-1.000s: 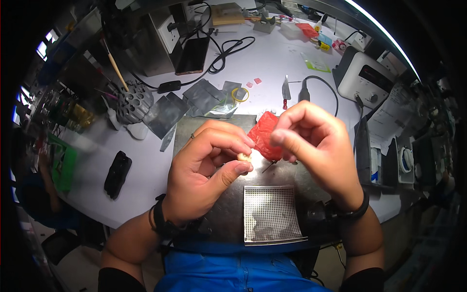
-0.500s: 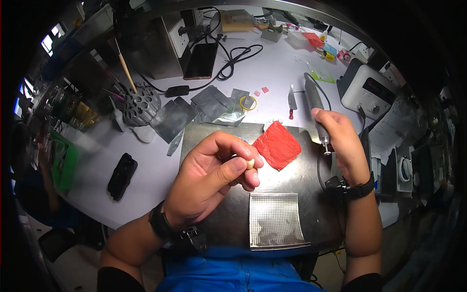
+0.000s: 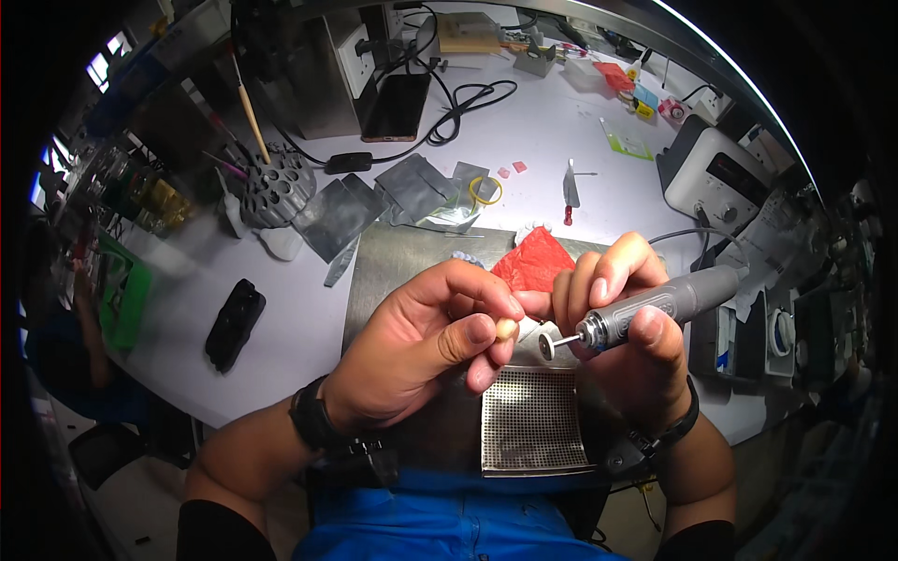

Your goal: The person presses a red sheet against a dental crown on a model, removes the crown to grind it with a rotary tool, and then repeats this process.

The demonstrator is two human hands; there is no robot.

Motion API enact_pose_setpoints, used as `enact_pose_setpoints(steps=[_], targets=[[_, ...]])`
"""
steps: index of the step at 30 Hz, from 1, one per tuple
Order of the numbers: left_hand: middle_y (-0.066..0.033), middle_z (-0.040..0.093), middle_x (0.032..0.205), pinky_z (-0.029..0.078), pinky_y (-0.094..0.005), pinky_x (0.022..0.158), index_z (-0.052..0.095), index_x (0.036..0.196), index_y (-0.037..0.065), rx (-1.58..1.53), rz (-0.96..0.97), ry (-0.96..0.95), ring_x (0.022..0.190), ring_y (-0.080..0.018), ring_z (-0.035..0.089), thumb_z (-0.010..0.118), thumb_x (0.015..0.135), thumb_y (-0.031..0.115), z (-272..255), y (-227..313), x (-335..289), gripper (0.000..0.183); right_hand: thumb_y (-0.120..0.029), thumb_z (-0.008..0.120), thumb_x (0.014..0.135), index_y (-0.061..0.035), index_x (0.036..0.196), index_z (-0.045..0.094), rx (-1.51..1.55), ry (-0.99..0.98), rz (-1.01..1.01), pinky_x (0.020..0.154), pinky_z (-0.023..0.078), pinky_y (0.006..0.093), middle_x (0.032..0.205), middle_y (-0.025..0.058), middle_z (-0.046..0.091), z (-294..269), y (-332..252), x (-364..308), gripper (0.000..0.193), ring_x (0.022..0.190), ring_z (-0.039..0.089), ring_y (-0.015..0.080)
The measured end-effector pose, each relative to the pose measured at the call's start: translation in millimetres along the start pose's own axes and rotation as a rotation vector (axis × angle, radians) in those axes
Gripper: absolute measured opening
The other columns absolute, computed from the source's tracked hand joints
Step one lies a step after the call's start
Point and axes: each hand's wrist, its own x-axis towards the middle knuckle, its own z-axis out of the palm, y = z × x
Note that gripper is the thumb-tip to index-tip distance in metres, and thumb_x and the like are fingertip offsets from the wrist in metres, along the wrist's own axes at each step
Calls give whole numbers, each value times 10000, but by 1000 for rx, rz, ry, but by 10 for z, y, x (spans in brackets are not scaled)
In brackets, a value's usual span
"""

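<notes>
Between the thumb and fingertips of my left hand [image 3: 421,341] is a small cream-coloured dental crown [image 3: 506,329]. My right hand [image 3: 636,346] grips a grey rotary handpiece [image 3: 669,307], which lies tilted with its tip toward the crown. A pale grinding disc [image 3: 546,348] sits on the thin shank at its tip, close to the crown with a small gap between them. Beneath the hands lies a curved perforated metal sheet [image 3: 533,430] on a dark metal plate [image 3: 393,252]. Behind my fingers, a red cloth or paper piece [image 3: 533,262] is partly covered.
At the back left stand a grey tool holder [image 3: 276,192] and a phone [image 3: 397,107]. Grey pouches [image 3: 416,187] lie behind the plate. A small knife with a red handle [image 3: 570,192] lies farther right, near a white control box [image 3: 716,178]. A black case [image 3: 235,324] rests at left.
My right hand has brought the handpiece from upright at the right down to a slant, its disc now beside the crown. My left hand has shifted slightly right, still pinching the crown.
</notes>
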Motion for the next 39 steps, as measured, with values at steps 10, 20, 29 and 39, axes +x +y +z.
enact_pose_setpoints(steps=[10,20,29,39], targets=[[-105,705,1031,562,-271,714,628,1255,37,77,-46,84,765,-120,662,785,1034,194,64,35,-34,313,-216,750,981,-17,1119,600,54,-21,41,1087,589,503,1080,171,726,-13,39,-52,286,1100,768,298],[-128,728,1082,600,-287,778,636,1258,7,-61,-116,16,840,-143,713,764,1042,138,-22,-7,-50,283,-236,740,989,-39,1112,606,69,22,104,1034,588,443,1002,153,724,-24,75,-69,269,1025,757,251],[-117,721,1085,607,-279,829,655,1278,0,-104,-123,-7,886,-138,701,742,1059,122,-21,-16,-70,266,-244,728,993,-44,1093,605,95,15,97,1149,544,491,962,129,708,-10,113,-55,255,1028,746,246],[-107,705,1093,594,-280,847,662,1290,-11,-126,-114,-17,908,-138,685,736,1059,109,7,-22,-81,270,-256,731,992,-57,1068,602,76,9,108,1156,530,492,940,127,703,15,113,-40,249,981,737,238]])
